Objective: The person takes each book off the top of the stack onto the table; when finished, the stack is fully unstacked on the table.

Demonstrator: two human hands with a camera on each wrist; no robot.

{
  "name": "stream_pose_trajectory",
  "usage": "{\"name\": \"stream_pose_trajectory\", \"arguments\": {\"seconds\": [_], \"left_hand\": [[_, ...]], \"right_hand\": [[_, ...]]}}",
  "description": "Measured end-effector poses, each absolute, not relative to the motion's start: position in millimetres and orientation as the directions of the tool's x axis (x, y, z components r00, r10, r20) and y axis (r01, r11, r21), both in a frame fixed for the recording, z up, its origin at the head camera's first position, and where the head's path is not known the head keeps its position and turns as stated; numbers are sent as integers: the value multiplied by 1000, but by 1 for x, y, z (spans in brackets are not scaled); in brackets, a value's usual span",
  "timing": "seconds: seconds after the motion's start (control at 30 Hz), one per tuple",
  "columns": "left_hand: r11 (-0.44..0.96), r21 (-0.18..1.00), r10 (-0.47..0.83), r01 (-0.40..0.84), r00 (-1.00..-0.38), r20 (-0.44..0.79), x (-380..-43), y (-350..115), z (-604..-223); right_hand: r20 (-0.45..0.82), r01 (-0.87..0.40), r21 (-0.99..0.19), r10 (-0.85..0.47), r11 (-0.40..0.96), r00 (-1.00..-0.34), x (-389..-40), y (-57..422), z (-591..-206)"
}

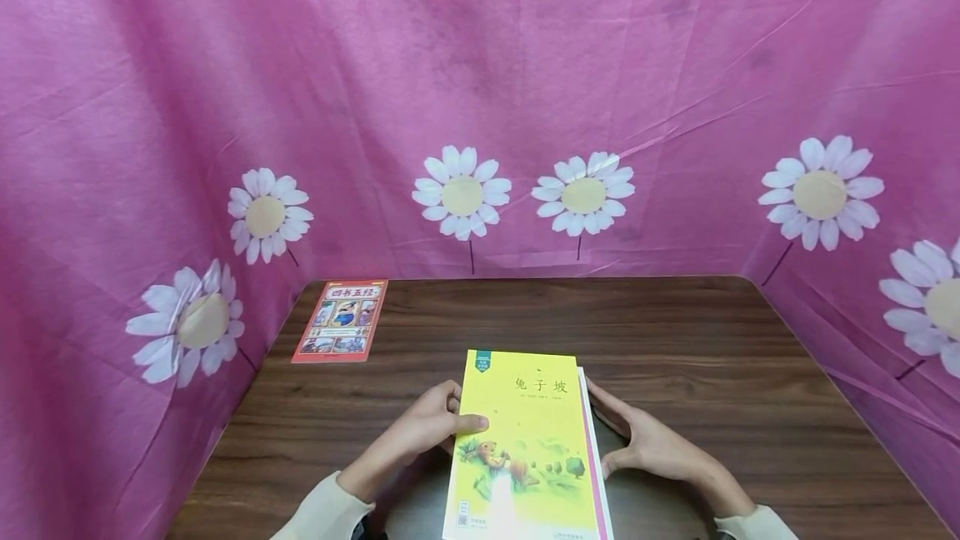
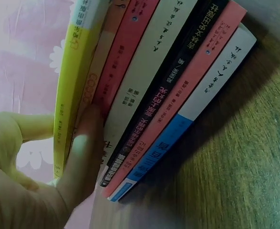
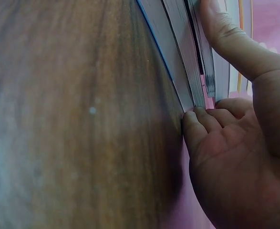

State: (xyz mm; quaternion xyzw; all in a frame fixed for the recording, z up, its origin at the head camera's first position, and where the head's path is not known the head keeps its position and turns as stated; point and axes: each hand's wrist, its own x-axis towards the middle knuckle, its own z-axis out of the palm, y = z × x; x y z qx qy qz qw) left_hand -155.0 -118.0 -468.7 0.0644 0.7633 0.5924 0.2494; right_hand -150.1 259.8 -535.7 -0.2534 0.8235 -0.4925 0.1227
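Book stack (image 1: 521, 432): at six o'clock on the table (image 1: 675, 336); likely heavy, stiff, slick-covered, prone to sliding apart; best held low from both sides.
Left hand (image 1: 423, 423): grasps its nine-o'clock edge, thumb atop.
Right hand (image 1: 651, 444): fingers unclenched, touching three-o'clock page edges.
Red booklet (image 1: 341, 321): ten o'clock.

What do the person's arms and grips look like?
There's a plain cream fabric left sleeve and a matching cream fabric right sleeve. A mostly hidden black object peeks out beside the left one. The left grip and right grip show no gloves or rings.
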Motion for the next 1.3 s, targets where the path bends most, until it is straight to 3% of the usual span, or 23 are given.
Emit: {"name": "stream_pose_trajectory", "arguments": {"seconds": [0.2, 0.3, 0.47, 0.83, 1.03, 1.3], "left_hand": [[339, 931, 339, -133, -906, -253, -155, -119, -464], [286, 950, 350, -123, -910, -223, -156, -119, -463], [143, 977, 422, -157, -884, -203, -156, -121, -462], [39, 978, 480, -204, -854, -198, -148, -117, -458], [13, 985, 526, -172, -837, -153, -144, -117, -451], [14, 983, 482, -184, -860, -168, -143, -116, -450]], "right_hand": [[47, -288, -888, -553, 359, -832, -150, 260, -536], [33, -271, -895, -554, 353, -832, -150, 260, -537], [16, -249, -901, -547, 356, -837, -150, 262, -535], [20, -253, -900, -546, 355, -838, -150, 261, -533], [41, -273, -900, -556, 341, -830, -151, 260, -534], [77, -302, -900, -568, 313, -819, -152, 259, -537]]}}
